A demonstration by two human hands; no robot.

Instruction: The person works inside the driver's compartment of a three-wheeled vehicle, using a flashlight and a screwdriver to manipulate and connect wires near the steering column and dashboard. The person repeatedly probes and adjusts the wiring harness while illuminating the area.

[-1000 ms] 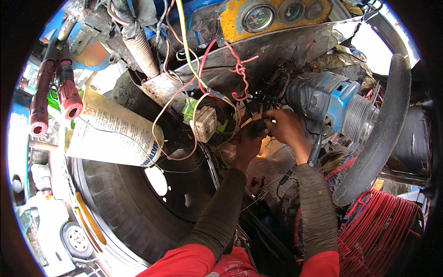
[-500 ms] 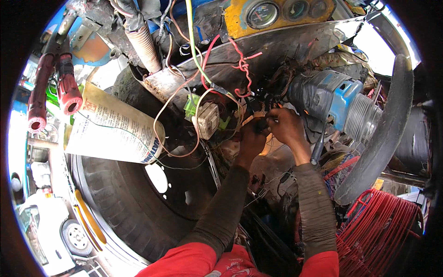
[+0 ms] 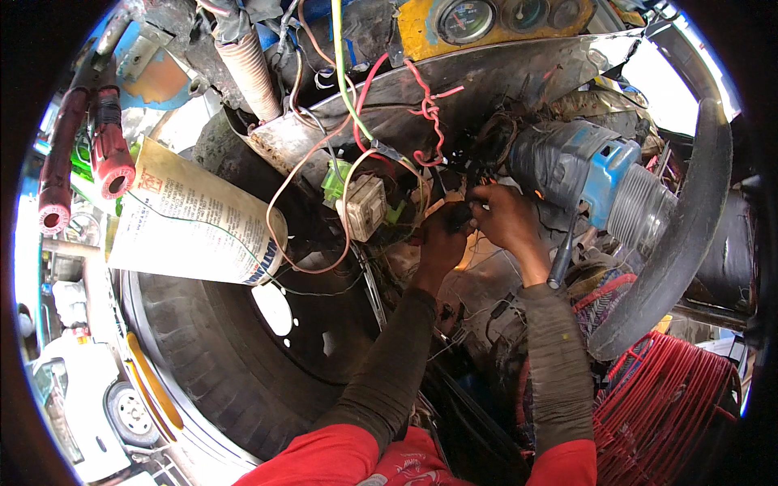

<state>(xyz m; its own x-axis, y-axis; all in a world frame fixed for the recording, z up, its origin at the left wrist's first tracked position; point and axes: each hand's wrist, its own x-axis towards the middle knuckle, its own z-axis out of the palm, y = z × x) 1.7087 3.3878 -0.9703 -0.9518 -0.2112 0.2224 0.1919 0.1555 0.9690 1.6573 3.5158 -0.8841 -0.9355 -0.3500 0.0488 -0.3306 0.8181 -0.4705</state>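
Both hands meet below the metal dash panel [image 3: 454, 85], among loose wires. My left hand [image 3: 443, 247] is closed round a small black piece [image 3: 459, 215] whose kind I cannot make out. Pressed against the same piece are the bent fingers of my right hand [image 3: 509, 225]. Orange light shows on the surface beneath them. Just left of the hands hangs a clear fuse box [image 3: 366, 208] with a bright green part. Twisted red wires [image 3: 427, 109] and a yellow-green wire [image 3: 340, 69] come down above it. To the right is a blue steering column housing [image 3: 608, 174] wrapped in black tape.
A worn black steering wheel [image 3: 668, 267] curves along the right, near a dark-handled lever [image 3: 561, 259]. At left are a cream plastic container [image 3: 194, 219], a large tyre [image 3: 235, 356] and red-ended handles [image 3: 113, 174]. A red corded seat [image 3: 668, 405] fills the lower right.
The view has shifted slightly. Both hands stay together on the small black piece, with barely any finger movement.
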